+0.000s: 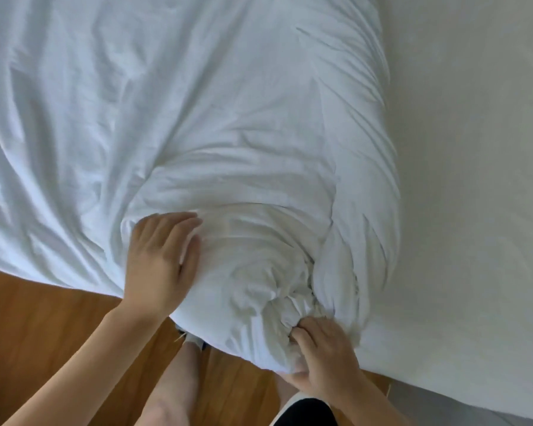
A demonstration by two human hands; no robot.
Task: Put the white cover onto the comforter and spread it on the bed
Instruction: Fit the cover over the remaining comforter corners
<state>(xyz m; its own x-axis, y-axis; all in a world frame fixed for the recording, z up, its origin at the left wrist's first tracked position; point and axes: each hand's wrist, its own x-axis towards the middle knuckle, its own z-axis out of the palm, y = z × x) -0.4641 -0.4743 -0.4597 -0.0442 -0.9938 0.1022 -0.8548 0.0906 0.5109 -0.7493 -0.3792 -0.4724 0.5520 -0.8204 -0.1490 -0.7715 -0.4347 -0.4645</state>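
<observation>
The bed carries the rumpled white cover, its bunched end overhanging the wooden floor.

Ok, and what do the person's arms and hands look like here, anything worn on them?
Both forearms are bare, with no sleeves in view. The left hand and right hand wear no gloves, and no rings, watch or bracelet show. The picture is slightly blurred, so small details could be missed.

One white cover, bunched at the near corner. One bed. Two hands: left hand, right hand. One wooden floor. Two bare legs.
</observation>
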